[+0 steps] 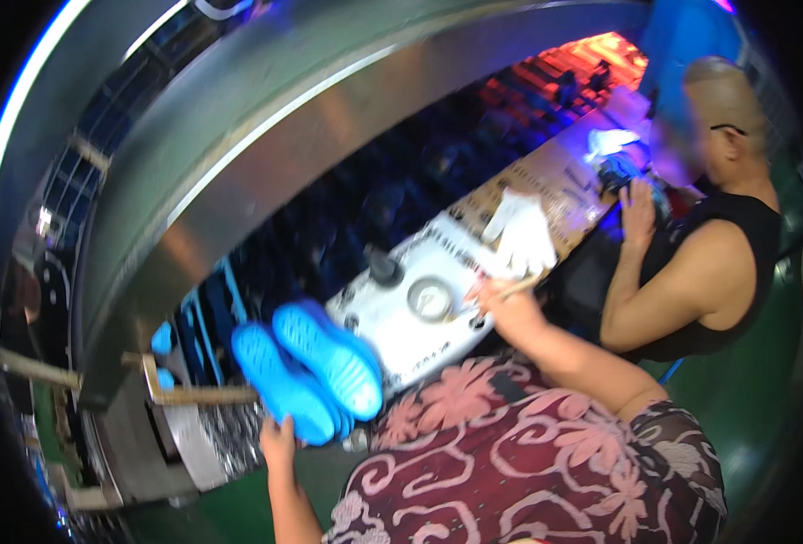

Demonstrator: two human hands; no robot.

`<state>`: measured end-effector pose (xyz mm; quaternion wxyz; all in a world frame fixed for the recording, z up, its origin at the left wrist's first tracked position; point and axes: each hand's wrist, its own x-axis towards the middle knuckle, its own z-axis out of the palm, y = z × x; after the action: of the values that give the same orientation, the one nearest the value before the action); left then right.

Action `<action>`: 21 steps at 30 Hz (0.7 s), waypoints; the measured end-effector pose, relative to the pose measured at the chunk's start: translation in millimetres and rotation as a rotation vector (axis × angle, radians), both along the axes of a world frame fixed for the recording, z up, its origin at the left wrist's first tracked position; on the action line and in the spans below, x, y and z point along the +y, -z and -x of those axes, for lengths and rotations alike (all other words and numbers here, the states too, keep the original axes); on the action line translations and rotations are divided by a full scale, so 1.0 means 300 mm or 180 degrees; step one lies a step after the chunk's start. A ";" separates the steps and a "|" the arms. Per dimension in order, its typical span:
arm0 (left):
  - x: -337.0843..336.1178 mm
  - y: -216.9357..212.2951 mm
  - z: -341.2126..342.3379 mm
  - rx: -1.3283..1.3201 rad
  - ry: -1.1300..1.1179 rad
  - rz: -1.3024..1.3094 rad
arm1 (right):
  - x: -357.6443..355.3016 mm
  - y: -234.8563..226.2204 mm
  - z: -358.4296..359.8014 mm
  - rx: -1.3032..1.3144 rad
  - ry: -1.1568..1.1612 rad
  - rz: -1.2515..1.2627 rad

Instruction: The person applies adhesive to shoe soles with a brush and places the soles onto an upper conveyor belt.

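My left hand point(279, 442) pinches the near end of a bright blue shoe sole point(279, 381) at the left end of the work surface. Beside it lies a second blue sole point(331, 358), and more blue layers show beneath the pair. My right hand point(505, 306) is closed around a thin, pale wooden-looking stick point(521, 286); the stick's working end is too blurred to make out. Just left of that hand sits a small round grey container point(430, 299) with pale contents. Behind the container stands a dark cone-shaped object point(384, 267).
White gloves point(521, 238) lie on the cardboard-covered bench point(546, 181) past my right hand. A person point(701, 263) in a black sleeveless top works at the right. A curved metal machine housing point(266, 163) runs along the far side, above a dark conveyor-like strip point(374, 199).
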<state>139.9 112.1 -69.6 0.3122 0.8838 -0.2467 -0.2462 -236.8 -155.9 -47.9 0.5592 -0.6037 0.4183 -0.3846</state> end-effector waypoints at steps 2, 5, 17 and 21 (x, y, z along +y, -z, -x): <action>0.002 -0.004 -0.044 0.0658 0.0057 0.0547 | -0.028 -0.001 0.022 0.0161 0.0286 0.0141; 0.016 -0.089 -0.021 0.2311 -0.0498 0.1440 | -0.090 0.016 -0.003 0.0262 0.0213 0.0220; -0.010 -0.099 0.168 0.3911 -0.0675 0.1778 | -0.142 0.129 -0.190 0.1531 -0.0589 0.2341; -0.020 -0.106 0.180 0.3797 -0.0683 0.1769 | -0.137 0.061 -0.170 0.1034 -0.0489 0.1421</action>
<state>85.8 106.2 -37.9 0.6342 0.5024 0.0034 -0.5878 -185.9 -196.9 -66.3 0.3656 -0.7955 0.3604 -0.3219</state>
